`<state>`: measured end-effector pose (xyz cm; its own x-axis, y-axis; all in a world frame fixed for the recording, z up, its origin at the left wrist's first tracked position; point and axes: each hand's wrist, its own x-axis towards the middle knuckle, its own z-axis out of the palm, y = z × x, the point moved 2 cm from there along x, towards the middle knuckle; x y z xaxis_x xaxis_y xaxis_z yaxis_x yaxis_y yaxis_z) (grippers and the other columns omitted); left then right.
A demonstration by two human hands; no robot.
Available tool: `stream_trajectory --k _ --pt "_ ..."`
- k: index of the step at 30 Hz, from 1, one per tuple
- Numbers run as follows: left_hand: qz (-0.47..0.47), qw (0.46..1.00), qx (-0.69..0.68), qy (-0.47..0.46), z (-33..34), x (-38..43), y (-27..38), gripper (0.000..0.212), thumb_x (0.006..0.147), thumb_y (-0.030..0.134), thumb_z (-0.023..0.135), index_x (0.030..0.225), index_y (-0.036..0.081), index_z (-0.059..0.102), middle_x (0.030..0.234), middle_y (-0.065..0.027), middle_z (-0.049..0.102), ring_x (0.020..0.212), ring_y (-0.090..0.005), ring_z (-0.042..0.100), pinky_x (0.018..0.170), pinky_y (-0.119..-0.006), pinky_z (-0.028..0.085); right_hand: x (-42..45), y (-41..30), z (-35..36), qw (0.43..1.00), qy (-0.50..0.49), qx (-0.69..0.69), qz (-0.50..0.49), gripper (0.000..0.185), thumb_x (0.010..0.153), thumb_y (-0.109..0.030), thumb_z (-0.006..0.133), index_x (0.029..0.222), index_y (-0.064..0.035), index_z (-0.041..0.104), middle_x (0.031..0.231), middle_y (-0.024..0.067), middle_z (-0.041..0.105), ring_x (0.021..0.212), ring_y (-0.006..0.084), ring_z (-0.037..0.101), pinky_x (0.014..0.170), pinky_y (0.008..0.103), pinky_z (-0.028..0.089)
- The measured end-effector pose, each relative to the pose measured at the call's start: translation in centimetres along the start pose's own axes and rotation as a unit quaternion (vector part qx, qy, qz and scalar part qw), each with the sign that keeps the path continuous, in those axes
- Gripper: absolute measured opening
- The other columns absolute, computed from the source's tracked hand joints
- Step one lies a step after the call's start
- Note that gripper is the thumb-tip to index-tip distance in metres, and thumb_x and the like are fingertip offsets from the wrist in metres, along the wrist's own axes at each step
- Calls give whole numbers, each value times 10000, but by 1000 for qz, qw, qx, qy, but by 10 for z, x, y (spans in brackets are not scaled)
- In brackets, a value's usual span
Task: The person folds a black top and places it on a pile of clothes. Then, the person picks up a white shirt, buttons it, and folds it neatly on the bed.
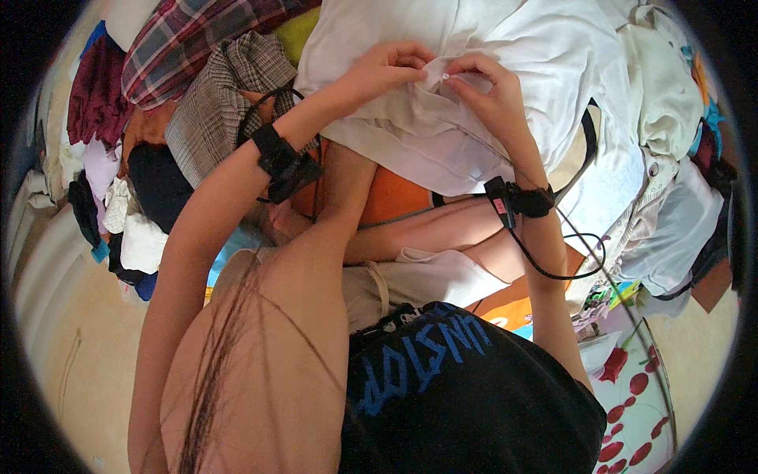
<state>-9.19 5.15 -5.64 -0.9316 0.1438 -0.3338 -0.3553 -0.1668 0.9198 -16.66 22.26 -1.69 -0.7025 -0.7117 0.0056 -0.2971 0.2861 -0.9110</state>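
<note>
A white shirt (379, 112) lies spread out in front of me, its front edge partly folded over. On the left side of that edge, my left hand (388, 68) pinches the fabric between thumb and fingers. Just across from it, my right hand (494, 89) has its thumb and index finger at a small white button (446, 76) on the shirt. The two hands are close together but apart. Folds of cloth hide the buttonhole, if there is one here. Each wrist wears a black strap with a small device and cable.
To the left are a plaid garment (177, 53), a grey checked garment (207, 112) and a maroon cloth (98, 89) in a heap. Pale garments (669, 101) pile up on the right. My bent legs (284, 332) rest over an orange surface (397, 195).
</note>
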Motion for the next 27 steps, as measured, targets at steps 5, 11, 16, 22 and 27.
stream_trajectory --k 5,11,16,22,27 --pt "-8 1000 -9 -28 4 -4 10 309 760 53 599 1066 26 571 912 -10 593 863 -92 547 790 -221 425 -1 1 -1 999 -5 18 28 145 719 -68 662 851 -22 624 821 66 644 782 169 616 736 269 475" --pt "14 997 48 -53 3 -6 8 399 736 42 640 1121 25 535 977 -38 586 924 -135 552 820 -266 445 0 -1 0 999 -8 18 27 148 724 -74 664 855 -20 623 821 70 641 781 165 611 743 268 471" --pt "47 959 275 48 11 -18 28 228 724 143 617 899 -2 601 774 -95 628 706 -182 600 677 -290 475 -2 -4 3 999 -33 28 16 147 733 -73 651 863 -14 615 825 85 633 787 186 605 743 277 466" --pt "-17 922 380 69 10 -23 21 293 747 295 593 747 2 617 686 -111 633 637 -247 613 623 -317 477 -2 -8 4 998 -55 -7 3 139 735 -68 639 857 -8 608 824 115 627 773 240 609 724 304 469" --pt "-90 982 165 17 11 -18 10 228 774 226 605 815 3 625 719 -79 654 655 -158 622 641 -276 469 -2 -12 1 997 -67 -16 -18 139 730 -38 641 856 4 602 816 93 620 781 203 598 739 286 463"
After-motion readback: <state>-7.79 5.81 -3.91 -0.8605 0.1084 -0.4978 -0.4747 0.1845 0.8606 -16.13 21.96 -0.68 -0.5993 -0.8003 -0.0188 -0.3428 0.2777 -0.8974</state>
